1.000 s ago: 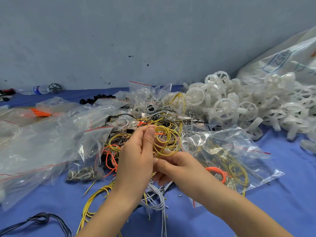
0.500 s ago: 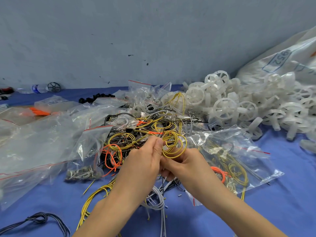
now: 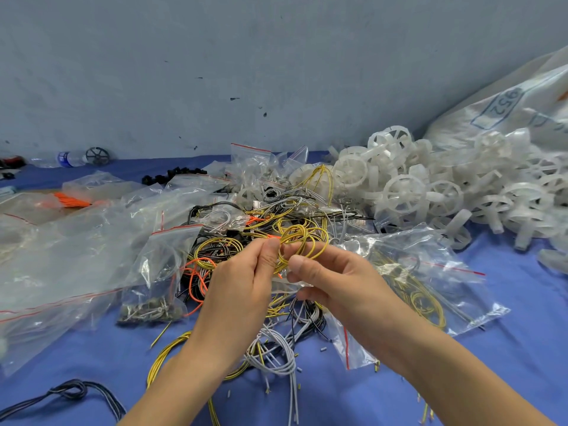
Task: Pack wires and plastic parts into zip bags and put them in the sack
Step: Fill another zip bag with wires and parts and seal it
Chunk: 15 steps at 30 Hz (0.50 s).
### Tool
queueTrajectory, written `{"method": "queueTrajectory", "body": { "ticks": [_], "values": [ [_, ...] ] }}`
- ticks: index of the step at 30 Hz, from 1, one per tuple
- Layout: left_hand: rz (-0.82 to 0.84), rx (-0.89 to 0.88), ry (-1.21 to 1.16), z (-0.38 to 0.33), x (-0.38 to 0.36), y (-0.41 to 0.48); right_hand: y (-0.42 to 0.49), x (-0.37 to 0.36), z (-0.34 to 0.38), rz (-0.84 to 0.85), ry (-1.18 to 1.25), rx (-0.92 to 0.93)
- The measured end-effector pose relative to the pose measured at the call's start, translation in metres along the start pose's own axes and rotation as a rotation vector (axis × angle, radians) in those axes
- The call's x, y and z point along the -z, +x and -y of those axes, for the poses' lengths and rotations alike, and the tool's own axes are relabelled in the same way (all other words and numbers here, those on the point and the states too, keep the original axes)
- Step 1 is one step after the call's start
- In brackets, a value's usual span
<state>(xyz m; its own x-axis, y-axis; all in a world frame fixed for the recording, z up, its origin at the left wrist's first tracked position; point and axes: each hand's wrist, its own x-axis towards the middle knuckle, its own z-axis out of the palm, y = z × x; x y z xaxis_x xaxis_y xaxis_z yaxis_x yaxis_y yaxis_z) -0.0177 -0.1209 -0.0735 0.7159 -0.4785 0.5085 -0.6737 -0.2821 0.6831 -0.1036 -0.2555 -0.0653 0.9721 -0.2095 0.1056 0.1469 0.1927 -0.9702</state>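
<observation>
Above the tangled wire heap (image 3: pixel 276 222) at mid-surface, a small yellow wire coil (image 3: pixel 302 241) is held between both hands. The left hand (image 3: pixel 242 281) pinches its near-left edge with thumb and fingers, and the right hand (image 3: pixel 335 278) pinches the lower right side. Assessment: the coil is light, thin and springy, likely to unwind or snag on neighbouring strands. It is best gripped across the gathered loops where they cross, not on a single strand. A partly filled zip bag (image 3: pixel 430 272) lies just right of the hands. The blue cloth surface (image 3: pixel 516 348) also carries white plastic wheels (image 3: pixel 405 195), with the sack (image 3: pixel 507 109) at rear right against a scuffed grey-blue wall (image 3: pixel 215 72).
</observation>
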Motion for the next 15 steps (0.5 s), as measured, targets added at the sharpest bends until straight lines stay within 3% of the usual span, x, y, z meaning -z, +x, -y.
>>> {"method": "queueTrajectory", "body": {
  "ticks": [8, 11, 15],
  "values": [
    [0.093, 0.115, -0.316, -0.001, 0.006, 0.01, 0.002, 0.003, 0.005, 0.008, 0.227, -0.064],
    [0.118, 0.084, -0.2, 0.0, 0.008, 0.008, 0.001, 0.007, 0.006, 0.02, 0.199, -0.12],
    [0.081, -0.128, 0.194, 0.004, 0.012, 0.003, 0.003, 0.008, 0.01, -0.031, 0.215, -0.227]
  ]
}}
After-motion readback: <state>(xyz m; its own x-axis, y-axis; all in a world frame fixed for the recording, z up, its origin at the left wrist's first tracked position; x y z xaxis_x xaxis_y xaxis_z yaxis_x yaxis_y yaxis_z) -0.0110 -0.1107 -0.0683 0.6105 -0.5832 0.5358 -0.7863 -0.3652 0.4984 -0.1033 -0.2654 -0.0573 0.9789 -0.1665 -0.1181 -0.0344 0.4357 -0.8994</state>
